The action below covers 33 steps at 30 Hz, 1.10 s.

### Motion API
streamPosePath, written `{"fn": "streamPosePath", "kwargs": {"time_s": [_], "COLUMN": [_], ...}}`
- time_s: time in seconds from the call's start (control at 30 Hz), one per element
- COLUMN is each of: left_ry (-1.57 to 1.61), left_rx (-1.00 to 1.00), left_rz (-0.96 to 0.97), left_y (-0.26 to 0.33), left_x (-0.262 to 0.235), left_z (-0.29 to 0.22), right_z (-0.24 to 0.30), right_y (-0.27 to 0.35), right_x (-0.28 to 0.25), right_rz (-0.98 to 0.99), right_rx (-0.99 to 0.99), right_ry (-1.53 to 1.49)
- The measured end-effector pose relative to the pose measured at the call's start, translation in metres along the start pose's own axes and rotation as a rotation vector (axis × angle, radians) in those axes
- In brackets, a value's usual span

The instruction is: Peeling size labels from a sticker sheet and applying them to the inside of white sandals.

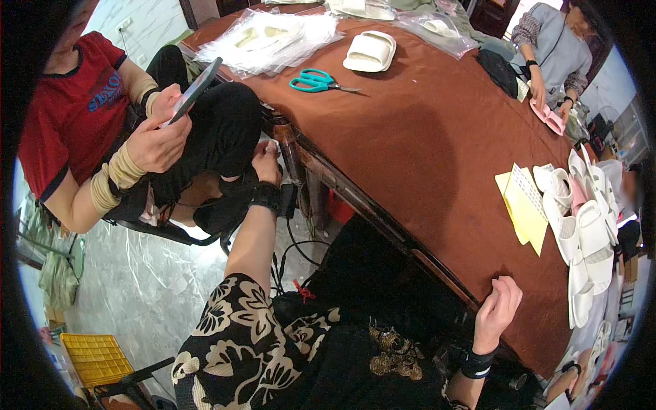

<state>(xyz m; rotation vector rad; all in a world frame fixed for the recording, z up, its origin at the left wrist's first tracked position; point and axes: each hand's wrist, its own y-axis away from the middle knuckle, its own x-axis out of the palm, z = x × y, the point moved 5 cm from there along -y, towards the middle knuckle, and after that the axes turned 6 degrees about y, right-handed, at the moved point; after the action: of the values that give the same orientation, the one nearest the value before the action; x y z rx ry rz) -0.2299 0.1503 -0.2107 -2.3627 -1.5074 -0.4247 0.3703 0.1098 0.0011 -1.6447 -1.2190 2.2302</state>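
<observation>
So the white slippers [593, 225] are lying in a long heap to the right of my right hand [499, 311], stretching away from me along the table [410, 137], with the yellow paper [519, 212] sitting just ahead of that hand, my nearer one by far. It's resting by the edge, fingers loosely curled, holding nothing I can see. My left hand [266, 164] is hanging low beside the table leg [292, 158], fingers bent, can't tell if it's pinching anything.

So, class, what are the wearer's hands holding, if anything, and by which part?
The right hand holds nothing visible; whether the left hand grips something cannot be told.
</observation>
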Motion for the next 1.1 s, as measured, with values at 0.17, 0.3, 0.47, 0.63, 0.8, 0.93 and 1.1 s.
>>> {"fn": "streamPosePath", "kwargs": {"time_s": [0.17,0.3,0.47,0.63,0.8,0.93,1.1], "left_ry": [0.055,0.105,0.057,0.148,0.355,0.535,0.299], "left_rx": [-0.005,-0.007,-0.127,-0.261,-0.282,-0.484,-0.463], "left_rz": [-0.053,-0.067,-0.116,0.058,0.080,0.083,0.113], "left_y": [0.002,-0.003,-0.007,-0.018,-0.040,-0.054,-0.035], "left_x": [0.010,0.007,0.010,0.003,-0.011,-0.019,-0.013], "left_z": [0.003,0.008,0.008,0.016,0.038,0.049,0.019], "right_z": [-0.001,-0.001,0.000,0.001,0.001,0.002,0.002], "right_y": [-0.001,-0.001,-0.002,-0.002,-0.002,-0.002,-0.002], "right_x": [0.000,0.001,0.001,0.000,0.000,0.001,0.000], "right_rz": [0.010,0.012,0.010,0.005,-0.004,-0.007,-0.012], "right_rx": [-0.002,-0.004,-0.001,0.000,-0.005,-0.016,-0.017], "right_ry": [0.009,0.004,0.005,-0.007,-0.018,-0.015,-0.010]}}
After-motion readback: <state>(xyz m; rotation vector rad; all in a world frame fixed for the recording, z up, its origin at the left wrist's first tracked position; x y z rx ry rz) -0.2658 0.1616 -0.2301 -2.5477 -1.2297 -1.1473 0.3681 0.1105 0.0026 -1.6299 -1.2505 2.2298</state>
